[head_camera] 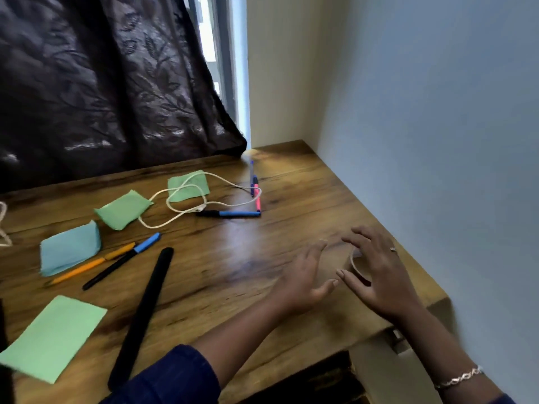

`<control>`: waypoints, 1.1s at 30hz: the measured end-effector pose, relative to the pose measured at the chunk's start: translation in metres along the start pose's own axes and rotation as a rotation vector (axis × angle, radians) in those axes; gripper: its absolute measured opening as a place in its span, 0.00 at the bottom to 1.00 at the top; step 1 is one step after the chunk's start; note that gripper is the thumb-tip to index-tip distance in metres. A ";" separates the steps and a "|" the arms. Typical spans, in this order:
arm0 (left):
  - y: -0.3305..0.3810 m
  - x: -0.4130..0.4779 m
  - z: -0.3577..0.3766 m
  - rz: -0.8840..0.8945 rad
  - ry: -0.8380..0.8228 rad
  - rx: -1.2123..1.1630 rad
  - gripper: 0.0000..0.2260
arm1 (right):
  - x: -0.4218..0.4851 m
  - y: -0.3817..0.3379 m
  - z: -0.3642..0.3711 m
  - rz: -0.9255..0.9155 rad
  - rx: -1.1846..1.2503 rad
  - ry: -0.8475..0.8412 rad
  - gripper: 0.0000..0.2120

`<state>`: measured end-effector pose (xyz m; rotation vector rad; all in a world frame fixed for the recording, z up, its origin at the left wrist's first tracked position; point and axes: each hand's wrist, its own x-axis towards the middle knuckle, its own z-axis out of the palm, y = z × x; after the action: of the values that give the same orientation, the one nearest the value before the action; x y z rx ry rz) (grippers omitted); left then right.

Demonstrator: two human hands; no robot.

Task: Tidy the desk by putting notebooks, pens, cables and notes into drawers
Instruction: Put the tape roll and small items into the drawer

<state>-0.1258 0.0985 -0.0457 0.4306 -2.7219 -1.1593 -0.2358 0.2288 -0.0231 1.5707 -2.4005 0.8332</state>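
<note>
Open hands hover over a cluttered wooden bench (291, 182)

The left hand (303, 275) and right hand (376, 272) hang over the bench's right end, fingers spread, gripping nothing. A pale curved thing under the right palm is too blurred to name. A white cable (230, 204) loops across a green note (189, 185) near the back edge, beside a pink pen (257, 196) and a blue-and-black marker (230, 213). Further left lie an orange pen (87, 265), a blue note (70, 247) and a long black bar (143, 313).

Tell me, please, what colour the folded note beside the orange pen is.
The folded note is light blue; the head view shows it best.
</note>
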 end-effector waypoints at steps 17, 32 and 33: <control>-0.111 -0.157 -0.123 -0.574 0.535 0.176 0.30 | 0.071 -0.187 0.141 -0.465 0.268 -0.341 0.22; -0.170 -0.300 -0.249 -0.587 0.944 0.346 0.26 | 0.119 -0.372 0.220 -0.688 0.421 -0.357 0.20; -0.172 -0.309 -0.259 -0.588 0.961 0.327 0.24 | 0.122 -0.383 0.224 -0.678 0.430 -0.352 0.20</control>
<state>0.2664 -0.0920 -0.0001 1.4502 -1.9248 -0.3580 0.0864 -0.0993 -0.0195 2.6618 -1.6907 1.0099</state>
